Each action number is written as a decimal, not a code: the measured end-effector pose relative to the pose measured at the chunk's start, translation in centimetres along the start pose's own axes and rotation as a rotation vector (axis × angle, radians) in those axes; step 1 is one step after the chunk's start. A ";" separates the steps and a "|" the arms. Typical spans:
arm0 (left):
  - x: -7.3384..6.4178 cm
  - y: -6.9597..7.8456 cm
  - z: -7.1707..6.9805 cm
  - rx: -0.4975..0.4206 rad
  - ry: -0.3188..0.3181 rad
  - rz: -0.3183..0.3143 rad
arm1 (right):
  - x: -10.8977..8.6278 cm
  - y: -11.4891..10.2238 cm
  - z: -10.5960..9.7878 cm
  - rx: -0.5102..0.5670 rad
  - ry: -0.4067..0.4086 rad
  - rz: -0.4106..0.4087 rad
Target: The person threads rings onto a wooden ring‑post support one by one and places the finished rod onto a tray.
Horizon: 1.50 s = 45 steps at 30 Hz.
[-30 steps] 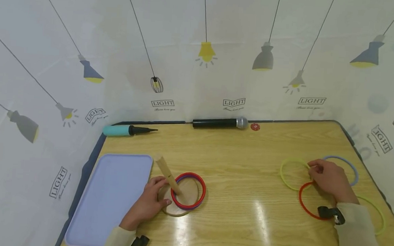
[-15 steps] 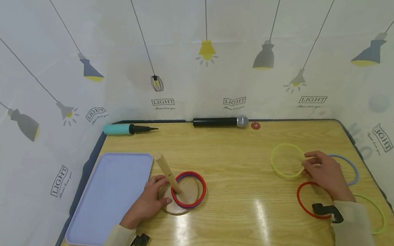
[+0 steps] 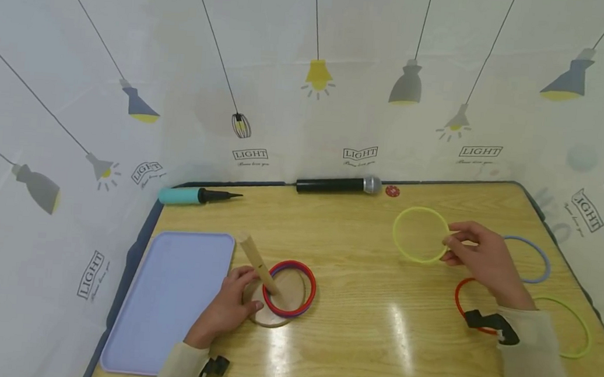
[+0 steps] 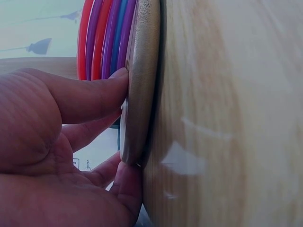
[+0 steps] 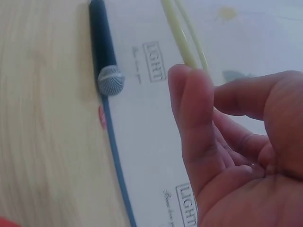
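My right hand (image 3: 478,256) pinches the right edge of a yellow ring (image 3: 395,233) between thumb and fingers, with the ring raised over the table. In the right wrist view the pinched ring (image 5: 176,26) rises from the fingertips. At the left, my left hand (image 3: 228,306) holds the edge of a round wooden base (image 3: 290,293) with an upright wooden peg (image 3: 257,264). Several stacked rings (image 3: 313,291) in red, purple and blue sit around that peg. The left wrist view shows my thumb beside the stack (image 4: 100,42) and other fingers at the base's rim (image 4: 142,94).
On the right lie a blue ring (image 3: 546,261), a red ring (image 3: 457,296) partly hidden by my wrist, and a yellow-green ring (image 3: 582,325). A lilac tray (image 3: 168,302) is left of the base. Along the back are a teal pump (image 3: 180,196), a microphone (image 3: 331,186) and a red chip (image 3: 392,191).
My right hand has lifted the yellow ring from among the rings on the right and carried it left and toward the back. The left hand stays at the base.
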State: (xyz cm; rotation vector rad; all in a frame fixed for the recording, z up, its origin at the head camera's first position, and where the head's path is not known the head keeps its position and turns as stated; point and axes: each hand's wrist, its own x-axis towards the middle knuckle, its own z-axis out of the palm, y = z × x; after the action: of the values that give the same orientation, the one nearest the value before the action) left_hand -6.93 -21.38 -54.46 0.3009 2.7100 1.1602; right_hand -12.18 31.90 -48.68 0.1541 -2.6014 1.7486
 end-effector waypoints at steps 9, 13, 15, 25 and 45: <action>0.0 0.0 0.0 -0.006 0.004 0.000 | -0.3 -4.0 2.6 0.105 0.007 -0.020; 0.0 0.0 0.1 -0.011 -0.005 -0.017 | -0.4 -5.8 3.5 0.192 0.019 -0.059; -0.1 0.0 0.1 -0.011 -0.003 -0.019 | -0.4 -6.7 4.0 0.239 0.024 -0.079; -0.1 0.0 -0.1 -0.009 -0.025 -0.047 | 0.3 -11.1 7.1 0.379 -0.017 -0.198; 0.1 0.1 -0.2 -0.007 -0.013 -0.017 | 1.1 -19.0 16.3 0.543 -0.207 -0.262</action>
State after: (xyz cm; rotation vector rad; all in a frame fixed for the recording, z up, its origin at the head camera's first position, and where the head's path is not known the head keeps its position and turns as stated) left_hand -7.05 -21.44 -54.27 0.2821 2.6912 1.1594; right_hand -10.81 9.67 -37.27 0.6727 -2.0176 2.3775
